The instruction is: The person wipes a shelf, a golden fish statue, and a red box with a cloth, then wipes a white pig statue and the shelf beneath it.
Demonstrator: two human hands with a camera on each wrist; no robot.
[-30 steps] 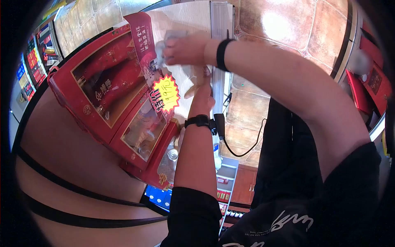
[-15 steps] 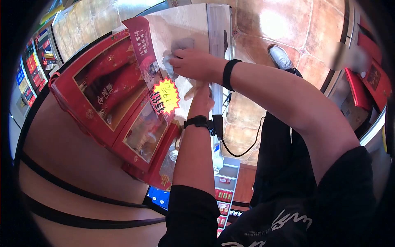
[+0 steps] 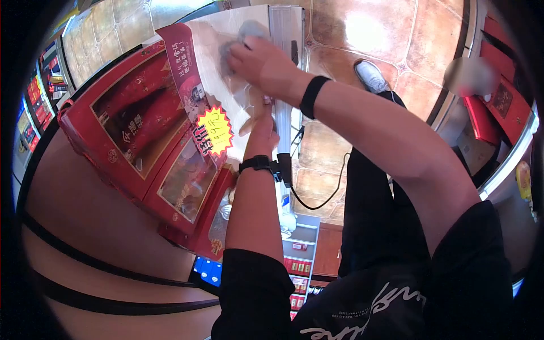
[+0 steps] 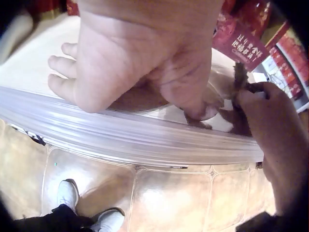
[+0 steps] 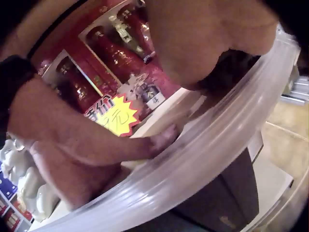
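Grey cloth [image 3: 252, 29] is bunched in my right hand [image 3: 260, 63], and it lies against the pale tabletop [image 3: 218, 34], up near the far end. My fingers on that side are curled round it, folds poking out past them, though I can't tell exactly where each fingertip sits.

My left hand [image 3: 260, 136] is down on the same top, closer to me, right by the clear plastic edging [image 3: 283, 73]. In the left wrist view those fingers are loose and spread, with nothing in their grip that I can see. The right wrist view catches my left thumb lying just inside the edging.

Over to the left of both hands, the red gift box [image 3: 127, 164] sits at a slant, bottles showing through its window. A purplish-red printed flap [image 3: 180, 56] runs along its side next to the pale top, and a yellow starburst price tag [image 3: 216, 131] overlaps the lower part of that flap, near my left hand.

Black bands circle both my wrists, and a dark cable [image 3: 323, 207] curves away beside the left one. Off past the edging is the tiled floor [image 3: 323, 136], with a white shoe [image 3: 372, 76] on it.
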